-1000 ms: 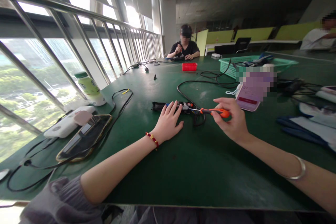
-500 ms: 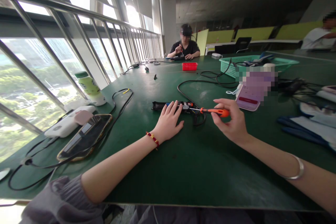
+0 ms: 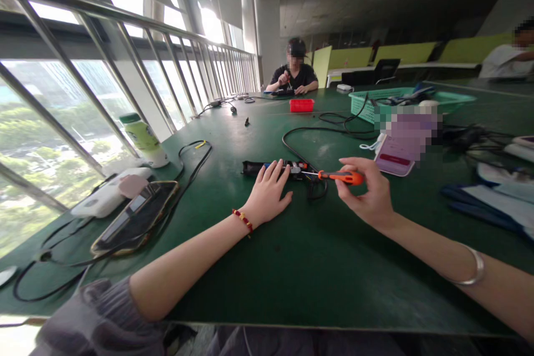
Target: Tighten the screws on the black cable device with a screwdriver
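Black elongated device (image 3: 252,168), centre of frame, lies flat, grey and red-orange parts showing toward its right end. Left hand (image 3: 269,194) spread on it; right hand (image 3: 370,192) pinches orange-and-black screwdriver (image 3: 344,177), shaft reaching device's right end. Green tabletop (image 3: 292,272) underneath.

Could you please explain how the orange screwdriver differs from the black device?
The screwdriver has an orange and black handle; the black device is mostly black, with small coloured parts. The screwdriver is held in the right grip, whereas the black device lies on the table, partly covered by the left grip. Both are long and narrow.
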The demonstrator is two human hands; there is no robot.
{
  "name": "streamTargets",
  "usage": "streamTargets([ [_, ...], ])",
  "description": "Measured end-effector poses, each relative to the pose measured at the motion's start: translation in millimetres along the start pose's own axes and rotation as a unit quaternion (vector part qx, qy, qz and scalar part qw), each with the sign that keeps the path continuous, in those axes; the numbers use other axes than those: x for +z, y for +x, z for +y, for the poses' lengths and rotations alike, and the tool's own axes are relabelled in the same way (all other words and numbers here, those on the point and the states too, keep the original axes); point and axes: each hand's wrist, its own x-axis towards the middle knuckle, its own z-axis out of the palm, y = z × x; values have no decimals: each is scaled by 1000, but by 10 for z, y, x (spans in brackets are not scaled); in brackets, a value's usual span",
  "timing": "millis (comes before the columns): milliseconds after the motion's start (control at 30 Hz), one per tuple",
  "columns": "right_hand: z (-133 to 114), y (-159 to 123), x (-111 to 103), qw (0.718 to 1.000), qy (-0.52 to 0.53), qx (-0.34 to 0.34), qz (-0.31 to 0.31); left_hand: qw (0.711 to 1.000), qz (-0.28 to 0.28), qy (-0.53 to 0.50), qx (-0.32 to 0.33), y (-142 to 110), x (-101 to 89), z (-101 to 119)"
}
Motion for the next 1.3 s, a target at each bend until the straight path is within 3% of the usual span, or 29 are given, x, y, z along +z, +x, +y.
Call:
streamTargets([
  [100,-23,23,-6,999,-28,-30,-19,1000,0,2,-1,-2,2,-1],
  [300,-16,29,-2,998,-26,-56,22,1000,-1,0,-2,-4,-1,-8],
  [433,-8,26,0,995,-42,-85,-15,1000,-5,3,-2,-3,-2,-9],
  [633,17,48,-7,996,-42,-71,37,1000,1,1,0,-4,1,-11],
  [800,25,50,-10,997,-46,-67,0,1000,0,0,-1,-1,2,-8],
  [933,34,28,-1,999,-11,-34,26,1000,-1,0,0,-4,-2,-7],
  [1133,28,25,-2,997,-28,-65,-11,1000,-6,0,-5,0,-7,1],
  [1300,39,26,2,998,-7,-50,23,1000,1,-5,-2,0,0,-1],
])
